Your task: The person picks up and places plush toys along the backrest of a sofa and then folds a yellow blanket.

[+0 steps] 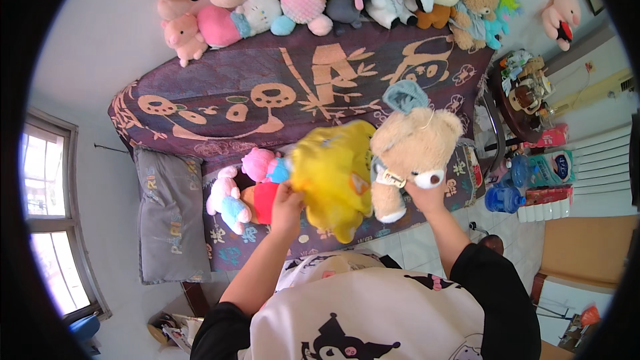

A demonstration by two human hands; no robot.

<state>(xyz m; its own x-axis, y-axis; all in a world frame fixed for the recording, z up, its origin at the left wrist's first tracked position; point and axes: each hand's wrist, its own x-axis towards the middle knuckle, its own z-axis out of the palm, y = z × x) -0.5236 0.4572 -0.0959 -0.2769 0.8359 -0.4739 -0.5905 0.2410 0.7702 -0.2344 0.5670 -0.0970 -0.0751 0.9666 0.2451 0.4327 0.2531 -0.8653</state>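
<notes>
A yellow plush toy or cloth (332, 175), blurred by motion, hangs over the middle of the sofa seat; my left hand (288, 207) is shut on its left edge. To its right, my right hand (425, 194) grips a large beige teddy bear (417, 135) with a blue knitted piece on its head and a tag at its neck. The bear's face points down toward me. Left of my left hand lie a pink plush with a blue part (258, 162), a red and orange plush (260, 202) and a pink and blue plush (229, 199).
Plush toys (301, 7) line the top of the sofa back, which a panda-patterned throw (225, 90) covers. A grey cushion (170, 215) is at the left end. On the right stand a round side table (515, 110), blue water bottles (505, 199) and packages (552, 167).
</notes>
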